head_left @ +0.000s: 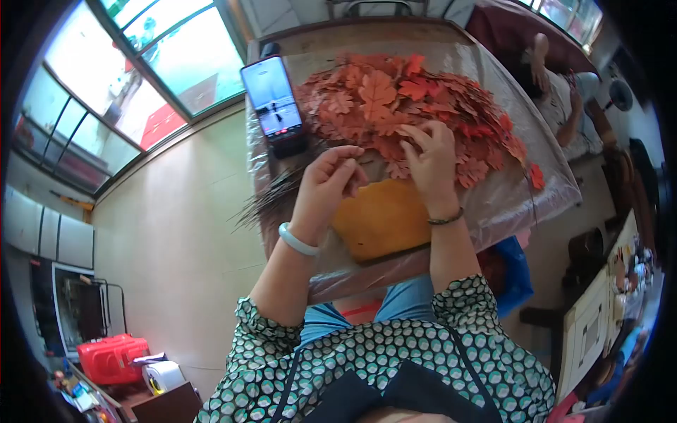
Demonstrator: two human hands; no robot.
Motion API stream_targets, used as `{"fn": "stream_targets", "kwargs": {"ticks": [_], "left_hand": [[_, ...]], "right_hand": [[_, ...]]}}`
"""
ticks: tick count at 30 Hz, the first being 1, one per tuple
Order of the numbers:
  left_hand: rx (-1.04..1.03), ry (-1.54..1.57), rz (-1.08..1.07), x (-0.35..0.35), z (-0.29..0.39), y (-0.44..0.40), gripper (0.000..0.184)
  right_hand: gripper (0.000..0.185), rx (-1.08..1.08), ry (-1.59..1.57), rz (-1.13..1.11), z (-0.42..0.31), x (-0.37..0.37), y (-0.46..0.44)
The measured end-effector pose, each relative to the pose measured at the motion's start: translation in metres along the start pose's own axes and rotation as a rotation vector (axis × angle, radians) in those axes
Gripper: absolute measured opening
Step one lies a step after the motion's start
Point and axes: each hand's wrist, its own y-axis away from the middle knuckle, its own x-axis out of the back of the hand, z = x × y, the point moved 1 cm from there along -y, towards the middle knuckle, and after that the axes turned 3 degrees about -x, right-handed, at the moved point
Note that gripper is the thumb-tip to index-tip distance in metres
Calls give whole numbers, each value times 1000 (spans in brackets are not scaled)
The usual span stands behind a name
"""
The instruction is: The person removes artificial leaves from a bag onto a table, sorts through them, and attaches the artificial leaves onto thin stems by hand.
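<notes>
My yellow pad (384, 222) lies on the tabletop (553, 173), close to my belly. The big heap of red and orange leaves (377, 95) is just past the pad, spreading out to its right. A bunch of thin dark stems (271, 197) lies left of the pad, and the phone (272, 99) stands past those stems, up and left of the pad.

My left hand (328, 182) is over the pad's left far corner. Its fingers curl in near the thumb, but I can't tell if they pinch anything. My right hand (436, 161) is past the pad's right far corner, fingers bent at the heap's near edge. I can't tell if a leaf is in it.

I think I am picking at leaves now. The next move seems to need a small, soft pinch on just one leaf.
</notes>
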Motion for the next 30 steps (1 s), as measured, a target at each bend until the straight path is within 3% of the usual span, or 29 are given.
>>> {"fn": "stream_targets", "kwargs": {"ticks": [2,5,8,11,12,15,18,24,27,30], "left_hand": [[13,44,-27,2,4,1,21],[85,145,-40,2,-2,-1,21],[101,194,-55,4,-10,-4,16],[106,213,-75,6,-2,0,14],[110,213,-85,6,1,1,14],[89,156,-64,6,1,1,13],[27,163,-16,3,0,1,12],[3,176,-12,8,-5,-2,13],[-17,91,-58,7,-5,-1,14],[-14,64,51,5,3,3,13]], "right_hand": [[19,-60,87,-88,14,-8,8],[14,-29,-3,-52,21,-14,9],[11,-123,-285,155,9,-2,-1],[13,-332,-512,305,16,0,-1],[15,-562,-561,260,8,10,-2],[15,-770,-1147,303,28,1,0],[18,-889,-1652,-58,32,-6,3],[20,-918,-1292,-576,-8,0,7],[15,-819,-1091,-971,-8,-4,10],[12,-768,-1002,-879,2,-14,18]]}}
